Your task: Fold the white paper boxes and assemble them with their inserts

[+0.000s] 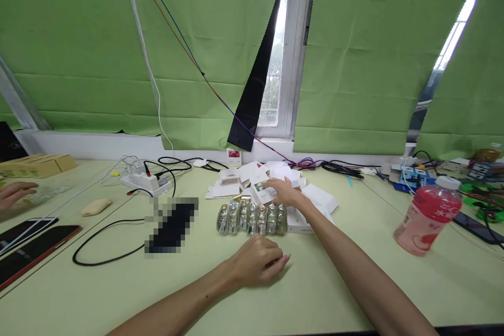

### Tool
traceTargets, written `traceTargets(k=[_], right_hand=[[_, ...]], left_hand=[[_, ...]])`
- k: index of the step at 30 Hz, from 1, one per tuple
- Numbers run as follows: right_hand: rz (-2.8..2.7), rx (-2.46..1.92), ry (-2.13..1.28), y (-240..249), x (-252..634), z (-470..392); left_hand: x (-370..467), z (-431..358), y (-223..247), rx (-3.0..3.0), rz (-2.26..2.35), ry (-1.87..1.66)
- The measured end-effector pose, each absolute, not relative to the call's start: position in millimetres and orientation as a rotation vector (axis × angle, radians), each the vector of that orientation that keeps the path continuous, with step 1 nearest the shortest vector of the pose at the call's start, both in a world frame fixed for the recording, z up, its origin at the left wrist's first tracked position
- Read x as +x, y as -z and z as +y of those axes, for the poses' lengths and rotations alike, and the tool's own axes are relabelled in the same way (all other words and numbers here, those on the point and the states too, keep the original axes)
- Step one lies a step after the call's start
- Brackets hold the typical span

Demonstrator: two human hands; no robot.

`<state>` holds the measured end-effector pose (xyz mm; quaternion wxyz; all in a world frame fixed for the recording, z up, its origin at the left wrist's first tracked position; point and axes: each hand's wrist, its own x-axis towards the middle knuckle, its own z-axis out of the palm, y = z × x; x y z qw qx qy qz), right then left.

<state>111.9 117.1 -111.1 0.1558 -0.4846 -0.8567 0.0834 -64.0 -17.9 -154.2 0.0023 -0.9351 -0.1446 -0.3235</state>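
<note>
My right hand [286, 192] reaches forward to a small white box [263, 192] with a green picture on it. Its fingers and thumb are about the right end of this box, which lies at the front of a loose pile of white cartons [252, 172]. Nearer to me, several small clear glass bottles [252, 220] with gold or silver necks stand in a row. My left hand [260, 261] rests on the table just in front of the bottles, its fingers curled in with nothing visible in them. A flat white box [300, 223] lies under my right wrist.
A pink drink bottle [427, 216] stands at the right. On the left are a phone [37, 249], a cream-coloured oval object [96, 207] and a power strip [147, 182] with cables. Another person's hand [16, 194] shows at the far left, near yellowish cartons [43, 165].
</note>
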Motion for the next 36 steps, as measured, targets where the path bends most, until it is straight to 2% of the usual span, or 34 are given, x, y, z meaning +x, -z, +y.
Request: traceTargets(k=[36], right_hand=[[-2.363,-1.313,0.009,101.4,107.7,101.7]], left_hand=[[-64.6,-19.3,141.9,-3.207,-0.72,0.783]])
